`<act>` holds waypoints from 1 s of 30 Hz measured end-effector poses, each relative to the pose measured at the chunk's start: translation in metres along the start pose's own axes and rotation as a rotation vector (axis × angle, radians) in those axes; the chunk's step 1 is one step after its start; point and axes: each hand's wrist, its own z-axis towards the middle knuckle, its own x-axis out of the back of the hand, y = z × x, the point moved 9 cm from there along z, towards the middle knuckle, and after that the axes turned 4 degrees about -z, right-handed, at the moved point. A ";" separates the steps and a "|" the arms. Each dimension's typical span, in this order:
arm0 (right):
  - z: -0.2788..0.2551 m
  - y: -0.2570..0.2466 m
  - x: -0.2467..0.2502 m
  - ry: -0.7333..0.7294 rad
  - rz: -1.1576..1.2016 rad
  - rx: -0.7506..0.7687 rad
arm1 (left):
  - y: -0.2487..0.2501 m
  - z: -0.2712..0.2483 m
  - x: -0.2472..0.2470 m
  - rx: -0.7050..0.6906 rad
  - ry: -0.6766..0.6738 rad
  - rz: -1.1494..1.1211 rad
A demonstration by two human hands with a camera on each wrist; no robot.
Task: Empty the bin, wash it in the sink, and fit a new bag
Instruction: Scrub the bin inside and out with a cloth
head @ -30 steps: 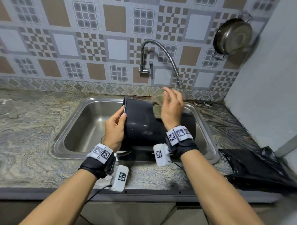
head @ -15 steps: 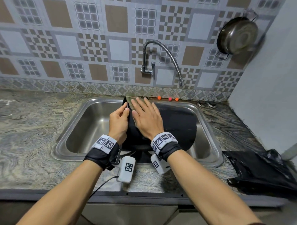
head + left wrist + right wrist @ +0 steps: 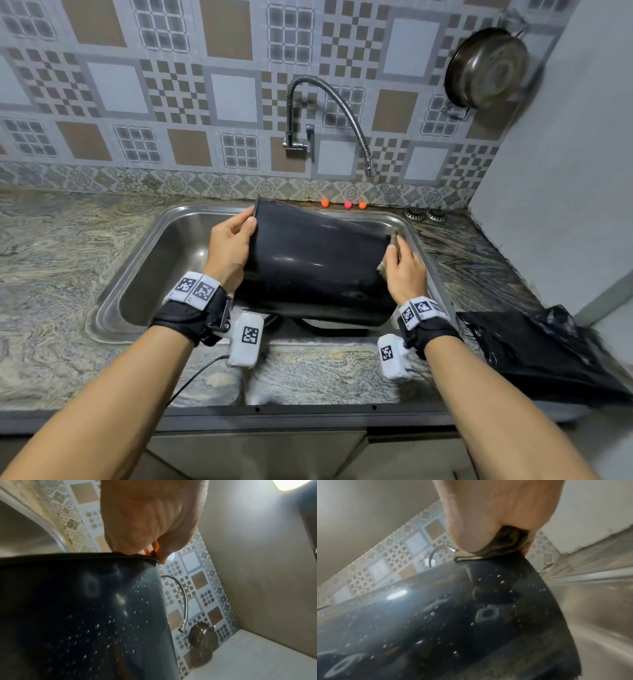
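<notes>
A wet black bin (image 3: 318, 260) lies on its side in the steel sink (image 3: 154, 267), mouth to the left and base to the right. My left hand (image 3: 233, 240) grips the rim of the mouth, thumb outside and fingers tucked over the edge (image 3: 154, 553). My right hand (image 3: 404, 270) is at the base end and presses an olive scrub pad (image 3: 394, 236) against the bin. In the right wrist view the scrub pad (image 3: 496, 547) is pinched under my fingers on the bin's wall (image 3: 436, 622). Water drops dot the bin (image 3: 77, 615).
A flexible faucet (image 3: 342, 109) arches over the sink's back right, with no water running. A black bag (image 3: 534, 346) lies on the stone counter at the right. A pan (image 3: 486, 68) hangs on the tiled wall. Small orange and pink balls (image 3: 347, 205) sit behind the sink.
My right hand has swept the scrub pad along the bin's side, from beside the rim at the left to the base end at the right. The left hand keeps its grip on the rim.
</notes>
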 end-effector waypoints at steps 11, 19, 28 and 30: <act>0.005 -0.010 0.012 0.071 -0.032 -0.119 | -0.014 -0.054 0.025 -0.284 -0.076 0.218; -0.022 -0.176 0.006 0.053 0.172 0.431 | -0.005 -0.042 0.015 -0.144 0.120 -0.035; -0.063 -0.209 -0.071 -0.057 -0.177 0.611 | -0.003 -0.014 0.015 -0.081 0.129 0.048; -0.048 -0.184 -0.063 -0.031 -0.197 0.541 | -0.004 -0.012 0.019 -0.065 0.148 0.049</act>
